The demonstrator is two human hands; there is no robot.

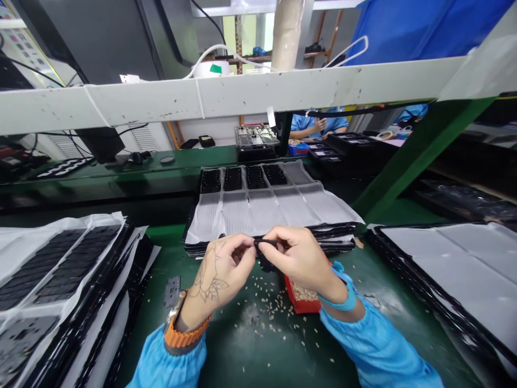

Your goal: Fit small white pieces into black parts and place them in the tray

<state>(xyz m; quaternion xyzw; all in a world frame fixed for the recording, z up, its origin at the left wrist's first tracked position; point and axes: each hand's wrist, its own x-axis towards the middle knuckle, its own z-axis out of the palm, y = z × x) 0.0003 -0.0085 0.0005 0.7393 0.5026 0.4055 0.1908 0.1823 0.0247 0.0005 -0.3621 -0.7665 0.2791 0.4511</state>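
Both hands meet above the green table, in front of the middle stack of trays. My left hand (224,269), with an orange watch strap at the wrist, pinches one end of a small black part (266,263). On the other side, my right hand (301,258) has thumb and fingers closed on the same part, which they partly cover. Beneath my right hand sits a red box (304,302) filled with small pale pieces. Many such pieces lie scattered over the table. A flat grey plate (172,291) rests left of my left wrist.
The middle tray stack (258,210) carries white lining and black parts. Other stacks stand at left (100,269) and right (452,264). A white shelf beam (242,94) crosses above, with a green post (424,156) at right. Beyond it, a person (307,126) in blue sits.
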